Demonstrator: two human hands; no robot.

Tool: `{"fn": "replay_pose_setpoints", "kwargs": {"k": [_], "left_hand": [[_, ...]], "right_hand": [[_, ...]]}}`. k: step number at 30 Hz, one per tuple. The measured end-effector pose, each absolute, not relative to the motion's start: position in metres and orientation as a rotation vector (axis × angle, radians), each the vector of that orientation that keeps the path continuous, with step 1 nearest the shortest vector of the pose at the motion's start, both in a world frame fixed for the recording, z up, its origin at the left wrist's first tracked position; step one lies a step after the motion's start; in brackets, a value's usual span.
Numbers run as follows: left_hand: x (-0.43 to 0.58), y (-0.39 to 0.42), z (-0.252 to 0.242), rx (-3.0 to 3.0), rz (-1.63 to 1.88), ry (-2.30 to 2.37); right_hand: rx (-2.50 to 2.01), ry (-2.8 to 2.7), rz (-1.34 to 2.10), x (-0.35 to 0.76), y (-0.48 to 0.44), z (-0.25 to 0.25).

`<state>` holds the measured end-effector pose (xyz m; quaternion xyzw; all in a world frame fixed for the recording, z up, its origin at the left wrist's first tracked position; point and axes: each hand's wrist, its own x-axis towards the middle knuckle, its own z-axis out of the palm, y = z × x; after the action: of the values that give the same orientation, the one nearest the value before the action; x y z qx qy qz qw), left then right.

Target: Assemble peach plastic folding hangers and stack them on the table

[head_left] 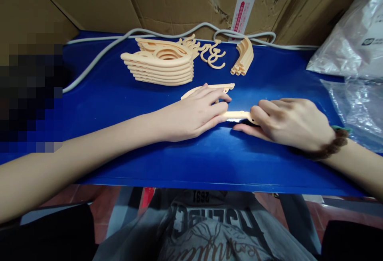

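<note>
One glossy blue tabletop (pixel 191 165), surface showing along the front edge. Creased cardboard (pixel 167 2) walls off the back, crinkly plastic bags (pixel 347 42) block far right. Stack of cream plastic frames (pixel 164 67) sits behind left hand (pixel 203 111). Right hand (pixel 287 121) grips, left pinches, opposite ends of a smooth straight bar (pixel 237 114) near centre; curved piece (pixel 224 86) under left fingers. Beyond: bundled curved bars (pixel 244 58), small hooks (pixel 218 66).

A white cord (pixel 89 69) lies along the back of the blue counter (pixel 191 165), with brown cardboard (pixel 167 6) behind it and see-through plastic (pixel 353 42) at its right end.
</note>
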<state>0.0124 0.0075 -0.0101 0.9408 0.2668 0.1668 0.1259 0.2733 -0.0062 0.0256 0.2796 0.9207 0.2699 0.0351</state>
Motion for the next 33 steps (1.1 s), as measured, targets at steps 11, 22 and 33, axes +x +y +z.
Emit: {"fn": "replay_pose_setpoints", "kwargs": {"k": [11,22,33], "left_hand": [[0.005,0.006,-0.001,2.551,0.515,0.761],[-0.004,0.022,-0.006,2.462,0.817,0.793],[-0.002,0.022,-0.007,2.589,0.890,0.843]], "right_hand": [[0.448,3.163,0.311,0.279,-0.009,0.025],[0.454,3.272,0.161,0.275,-0.002,0.028],[0.433,3.318,0.056,0.272,-0.004,0.024]]}}
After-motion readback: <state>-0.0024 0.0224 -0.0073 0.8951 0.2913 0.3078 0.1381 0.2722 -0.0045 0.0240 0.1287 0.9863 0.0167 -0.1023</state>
